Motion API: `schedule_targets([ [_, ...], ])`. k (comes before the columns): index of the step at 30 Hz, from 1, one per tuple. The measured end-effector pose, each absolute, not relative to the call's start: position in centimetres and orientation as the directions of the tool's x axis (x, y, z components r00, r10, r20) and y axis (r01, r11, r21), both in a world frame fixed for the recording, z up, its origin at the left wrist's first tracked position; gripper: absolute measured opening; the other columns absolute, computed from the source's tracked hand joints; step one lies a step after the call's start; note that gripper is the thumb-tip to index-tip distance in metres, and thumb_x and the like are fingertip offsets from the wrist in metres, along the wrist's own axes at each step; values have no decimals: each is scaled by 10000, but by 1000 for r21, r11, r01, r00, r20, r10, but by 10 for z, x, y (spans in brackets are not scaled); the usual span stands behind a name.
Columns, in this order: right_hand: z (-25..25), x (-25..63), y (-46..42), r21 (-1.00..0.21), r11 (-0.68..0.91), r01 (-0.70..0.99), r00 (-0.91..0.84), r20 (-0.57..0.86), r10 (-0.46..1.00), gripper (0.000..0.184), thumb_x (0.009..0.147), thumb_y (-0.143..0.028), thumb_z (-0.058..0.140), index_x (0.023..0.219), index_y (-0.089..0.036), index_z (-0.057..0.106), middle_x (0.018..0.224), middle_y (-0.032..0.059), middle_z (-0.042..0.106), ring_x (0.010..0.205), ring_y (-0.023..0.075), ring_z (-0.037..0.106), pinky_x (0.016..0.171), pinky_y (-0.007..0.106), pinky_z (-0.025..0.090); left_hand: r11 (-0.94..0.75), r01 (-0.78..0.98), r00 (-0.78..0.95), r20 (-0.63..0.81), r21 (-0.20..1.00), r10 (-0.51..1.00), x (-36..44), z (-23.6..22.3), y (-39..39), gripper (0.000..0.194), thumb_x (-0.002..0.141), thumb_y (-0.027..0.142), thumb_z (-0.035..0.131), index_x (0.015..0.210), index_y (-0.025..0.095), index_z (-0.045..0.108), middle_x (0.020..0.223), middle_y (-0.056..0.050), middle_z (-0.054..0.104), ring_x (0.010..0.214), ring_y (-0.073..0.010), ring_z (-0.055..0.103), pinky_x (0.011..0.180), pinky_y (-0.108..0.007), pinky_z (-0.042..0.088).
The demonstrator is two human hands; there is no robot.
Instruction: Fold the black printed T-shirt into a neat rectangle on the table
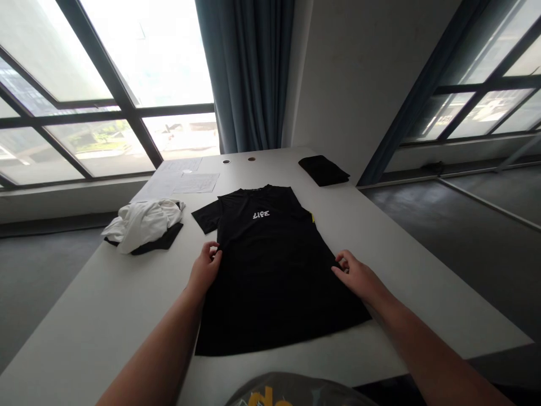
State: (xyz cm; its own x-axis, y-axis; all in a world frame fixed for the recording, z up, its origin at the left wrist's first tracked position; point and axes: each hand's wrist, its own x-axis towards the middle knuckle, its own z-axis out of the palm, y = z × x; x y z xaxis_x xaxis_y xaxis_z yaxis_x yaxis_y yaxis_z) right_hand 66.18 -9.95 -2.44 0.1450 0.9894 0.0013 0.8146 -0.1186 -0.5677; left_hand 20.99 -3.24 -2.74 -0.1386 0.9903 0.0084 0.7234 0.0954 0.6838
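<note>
Both hands gripped the side edges of a black T-shirt [270, 265] laid flat on a white table [401, 242].

The shirt lay front side up, its white "LIFE" print [261, 215] toward the collar and its hem toward the person. The left hand [205, 266] was at the shirt's left side seam, fingers curled closed on the fabric edge below the sleeve. The right hand [354, 272] was at the opposite seam, fingertips pinched together on the cloth. Left of the shirt lay a crumpled white garment [141, 223] over a dark one; beyond the shirt's left sleeve lay paper sheets [186, 177]; beyond its right shoulder lay a folded black garment [323, 169]. The shirt appeared light, soft and limp; it would likely sag and crease wherever unsupported, so the seams and hem corners were judged the best hold points.
</note>
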Motion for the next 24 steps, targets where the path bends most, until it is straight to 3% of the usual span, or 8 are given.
schedule_targets([
  [3,-19,663,-106,-593,-68,802,-6,-122,992,213,796,-432,614,907,-253,650,754,-9,662,691,194,608,671,302,434,38,723,-28,-25,690,999,211,-22,-34,430,943,417,546,1362,323,586,1144,-30,759,931,-223,728,854,-336,533],
  [8,-15,674,-110,-656,-144,741,-62,-281,958,250,751,-445,652,864,-223,677,695,-13,626,658,177,555,632,288,407,9,739,88,-110,674,990,208,-10,-39,399,880,416,613,1236,275,727,1223,-47,756,1125,-283,705,1020,-397,527],
  [16,-10,684,-112,-625,-185,759,-44,-332,942,234,732,-385,632,890,-218,673,689,-16,593,651,173,531,619,286,390,133,734,55,-254,666,966,197,1,-42,501,886,491,606,1295,223,716,1249,-84,761,1186,-293,697,1041,-385,533],
  [19,-10,684,-112,-583,-165,795,-54,-339,939,217,724,-313,619,912,-216,670,724,-9,617,693,182,564,642,285,408,108,818,58,-267,564,962,198,5,-44,508,908,464,591,1341,215,684,1319,-99,729,1234,-290,674,1068,-379,510],
  [24,-6,678,-117,-464,-126,877,-59,-363,930,200,747,-240,623,942,-217,663,758,-5,652,722,185,612,649,276,416,50,957,24,-251,285,968,205,9,-51,559,949,425,560,1473,230,570,1420,-134,665,1257,-332,655,1039,-443,513],
])
